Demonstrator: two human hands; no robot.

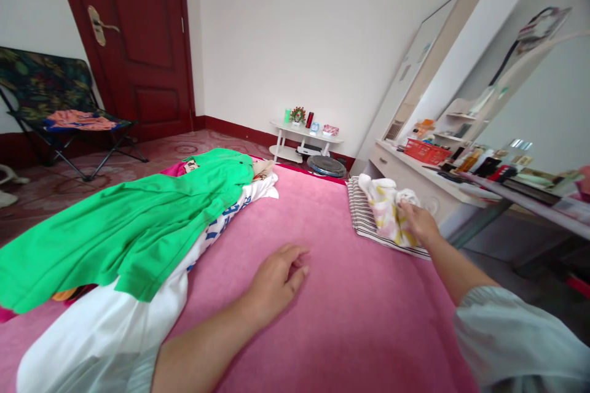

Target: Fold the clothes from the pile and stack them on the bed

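Observation:
My right hand grips the side of a folded white garment with yellow and pink patches; its fingertips are partly hidden. That garment rests on a folded black-and-white striped cloth at the bed's right edge. Over the middle of the pink bed cover, my left hand is loosely curled and empty, with a gap between thumb and fingers. To its left lies a long-sleeved green top, spread over a white garment with blue letters and other clothes.
On the right, a dressing table carries a red basket and several bottles. A low white table stands by the far wall. At left, a folding chair holds an orange cloth, near a dark red door.

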